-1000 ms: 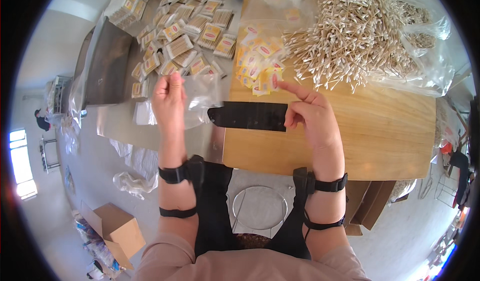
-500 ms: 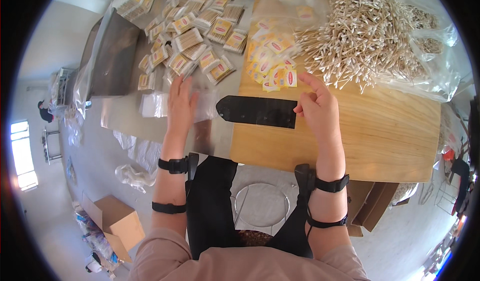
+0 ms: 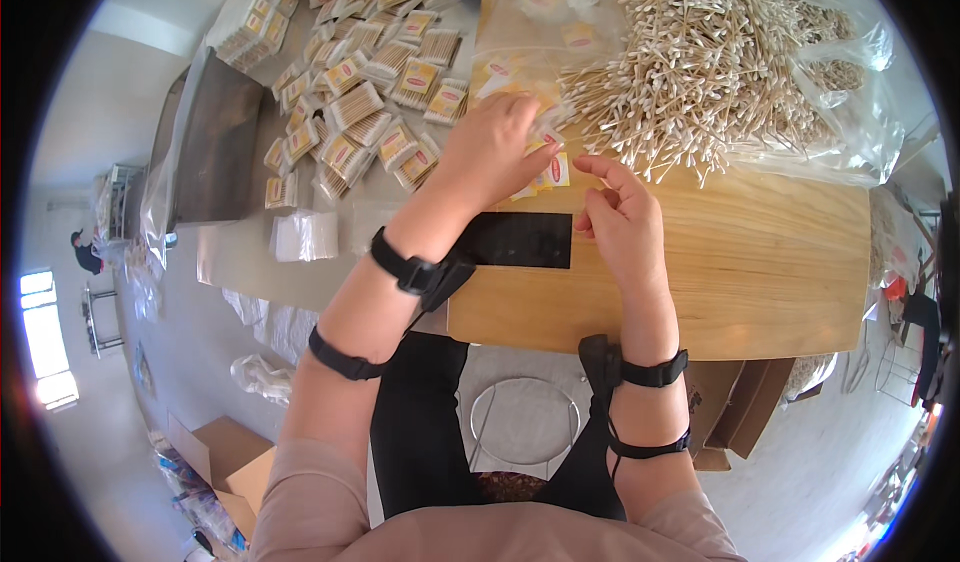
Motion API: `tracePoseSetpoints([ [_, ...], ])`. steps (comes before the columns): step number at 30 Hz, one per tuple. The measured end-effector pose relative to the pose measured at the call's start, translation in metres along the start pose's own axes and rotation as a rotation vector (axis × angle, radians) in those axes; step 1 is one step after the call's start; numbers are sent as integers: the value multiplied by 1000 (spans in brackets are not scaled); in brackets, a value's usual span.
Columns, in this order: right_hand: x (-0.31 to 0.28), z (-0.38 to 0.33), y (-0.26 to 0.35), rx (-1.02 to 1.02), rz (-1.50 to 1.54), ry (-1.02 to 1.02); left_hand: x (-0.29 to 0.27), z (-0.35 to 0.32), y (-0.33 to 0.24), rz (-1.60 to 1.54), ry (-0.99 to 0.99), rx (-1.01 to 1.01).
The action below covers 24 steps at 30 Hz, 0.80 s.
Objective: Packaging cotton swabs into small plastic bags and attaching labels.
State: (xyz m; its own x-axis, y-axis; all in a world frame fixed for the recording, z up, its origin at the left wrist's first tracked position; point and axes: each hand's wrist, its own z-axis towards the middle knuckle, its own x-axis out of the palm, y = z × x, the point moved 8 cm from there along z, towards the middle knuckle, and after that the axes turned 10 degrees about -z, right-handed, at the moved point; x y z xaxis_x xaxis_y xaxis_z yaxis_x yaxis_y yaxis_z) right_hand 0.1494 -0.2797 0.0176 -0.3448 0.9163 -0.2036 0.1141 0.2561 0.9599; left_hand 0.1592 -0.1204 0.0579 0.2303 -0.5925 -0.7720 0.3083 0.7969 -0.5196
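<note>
My left hand point(image 3: 492, 150) is over the pile of small yellow-and-white cards point(image 3: 553, 174) on the wooden table. Its thumb stands apart from the bent fingers; nothing shows in its grasp, and it hides part of the pile. Beneath that wrist lies a flat black plate point(image 3: 525, 241), its left end covered by my arm. To the right of the plate, my right hand point(image 3: 628, 224) hovers with the index finger crooked outward and the other fingers curled; I see nothing in it. A big heap of loose cotton swabs point(image 3: 700, 72) spreads beyond my right hand.
Many filled packets of swabs point(image 3: 365, 67) lie on the metal table at left. Clear empty bags point(image 3: 305, 236) sit near its front edge. A grey bin point(image 3: 215, 147) stands farther left, and stacked packs point(image 3: 252, 24) rise behind it. Plastic sheeting point(image 3: 880, 132) edges the swab heap.
My left hand has left the clear bags and moved right and away from me, onto the cards. My right hand stays near the plate's right end, its index finger more bent.
</note>
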Motion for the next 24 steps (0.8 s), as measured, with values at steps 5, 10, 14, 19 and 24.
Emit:
tracePoseSetpoints([
  [5, -6, -1, -3, 25, 0, -6, 14, 16, 13, 117, -22, -112],
  [10, -13, -2, 2, -7, 27, -38, 1, 6, 23, -36, -151, -146],
  [14, -14, -3, 3, -5, 24, -36, -14, -7, 17, -228, -266, -233],
  [19, -1, -3, 6, 22, 468, 105, -27, -25, -59, -26, -296, 201],
  [24, 5, -1, 5, -86, 266, 73, -16, -39, -92, -138, -147, 113],
])
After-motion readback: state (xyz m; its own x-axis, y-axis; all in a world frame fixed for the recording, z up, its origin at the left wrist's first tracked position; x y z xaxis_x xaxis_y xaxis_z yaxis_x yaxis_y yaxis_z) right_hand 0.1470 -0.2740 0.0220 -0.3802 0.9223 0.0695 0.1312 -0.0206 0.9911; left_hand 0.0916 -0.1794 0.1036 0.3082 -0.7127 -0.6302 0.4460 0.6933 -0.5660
